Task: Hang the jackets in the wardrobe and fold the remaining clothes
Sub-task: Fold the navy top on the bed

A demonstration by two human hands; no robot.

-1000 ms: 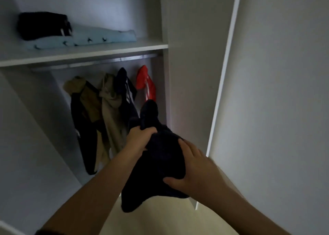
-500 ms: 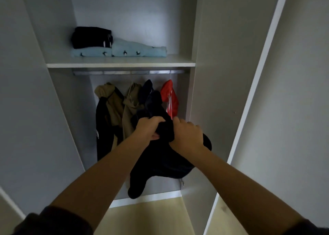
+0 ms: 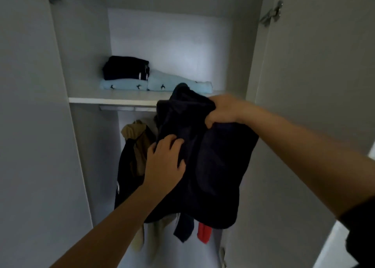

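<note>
Gripping soft, crumpled dark garment point(image 3: 213, 166): right hand point(image 3: 223, 110) fisted on top, left hand point(image 3: 164, 160) curled into folds.

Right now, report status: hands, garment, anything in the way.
Left hand and right hand both grip the dark garment, held level with the shelf. Not yet on the rail. Hanging jackets crowd the space behind it.
</note>
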